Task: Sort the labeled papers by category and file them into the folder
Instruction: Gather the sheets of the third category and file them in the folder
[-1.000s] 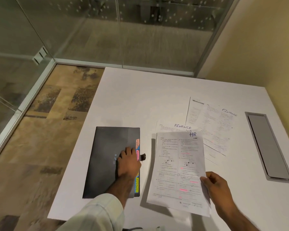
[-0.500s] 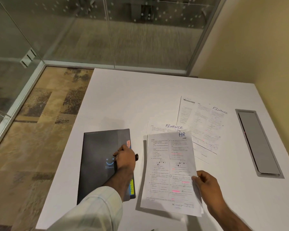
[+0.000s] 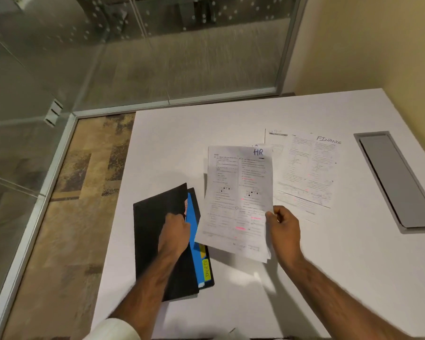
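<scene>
A black folder (image 3: 152,229) lies on the white table (image 3: 182,133) at the front left. My left hand (image 3: 174,233) grips the right edge of its front cover and holds it lifted, so a blue divider (image 3: 193,224) and a yellow tab (image 3: 207,270) show inside. My right hand (image 3: 284,225) pinches the right edge of a printed sheet marked HR (image 3: 238,197), held above the table just right of the folder. A sheet marked FINANCE (image 3: 309,168) lies flat behind it. Another sheet under the HR paper is mostly hidden.
A grey cable hatch (image 3: 398,180) is set into the table at the right. A glass partition (image 3: 157,50) stands behind the table, a beige wall (image 3: 378,45) to the right. Patterned floor (image 3: 71,204) lies left of the table edge.
My left hand went from resting on the shut folder to lifting its cover open. The HR sheet in my right hand has moved up and toward the folder.
</scene>
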{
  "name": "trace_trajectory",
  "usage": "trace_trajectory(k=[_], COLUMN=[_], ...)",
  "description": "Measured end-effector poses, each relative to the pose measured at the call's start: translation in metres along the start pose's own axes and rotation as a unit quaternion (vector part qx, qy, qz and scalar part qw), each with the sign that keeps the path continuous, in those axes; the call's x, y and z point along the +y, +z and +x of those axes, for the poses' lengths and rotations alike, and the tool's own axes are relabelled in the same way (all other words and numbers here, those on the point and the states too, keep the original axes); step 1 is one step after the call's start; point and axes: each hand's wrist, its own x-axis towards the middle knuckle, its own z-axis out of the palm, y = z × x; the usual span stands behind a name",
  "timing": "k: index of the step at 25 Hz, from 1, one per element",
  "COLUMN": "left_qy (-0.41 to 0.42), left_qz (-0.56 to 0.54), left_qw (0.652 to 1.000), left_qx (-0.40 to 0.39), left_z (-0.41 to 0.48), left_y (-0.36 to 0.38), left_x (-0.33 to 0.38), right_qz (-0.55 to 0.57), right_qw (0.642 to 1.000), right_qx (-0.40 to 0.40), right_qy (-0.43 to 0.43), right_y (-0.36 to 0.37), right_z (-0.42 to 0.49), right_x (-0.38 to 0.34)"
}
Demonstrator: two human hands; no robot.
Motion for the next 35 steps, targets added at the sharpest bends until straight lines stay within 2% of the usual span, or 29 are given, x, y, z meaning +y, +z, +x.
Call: trace_trajectory(k=[3, 7, 10, 13, 17, 21, 27, 35], left_qy=[-0.013, -0.008, -0.007, -0.005, 0.016, 0.017, 0.004, 0.004], left_qz=[-0.073, -0.124, -0.145, -0.137, -0.147, -0.157, -0.151, -0.157], left_qw=[0.997, 0.991, 0.988, 0.988, 0.987, 0.986, 0.987, 0.986], left_qx=[0.020, 0.053, 0.062, 0.069, 0.064, 0.057, 0.059, 0.050], left_z=[-0.010, -0.019, -0.017, -0.015, -0.016, -0.017, -0.017, -0.018], left_y=[-0.011, -0.018, -0.022, -0.026, -0.033, -0.034, -0.038, -0.040], left_x=[-0.002, -0.003, -0.005, -0.007, -0.009, -0.009, -0.003, 0.002], right_qz=[-0.016, -0.104, -0.115, -0.055, 0.007, 0.041, -0.003, -0.138], right_qw=[1.000, 0.992, 0.990, 0.998, 0.994, 0.989, 0.998, 0.987], right_qx=[-0.025, -0.072, -0.080, -0.026, 0.052, 0.076, -0.007, -0.078], right_qy=[-0.004, -0.017, -0.016, -0.032, -0.097, -0.121, -0.063, 0.005], right_y=[0.028, 0.050, 0.051, 0.042, 0.020, 0.032, 0.075, 0.072], right_z=[-0.007, -0.029, -0.044, -0.044, -0.016, -0.002, -0.024, -0.045], right_x=[0.001, 0.017, 0.026, 0.013, -0.030, -0.053, -0.011, 0.039])
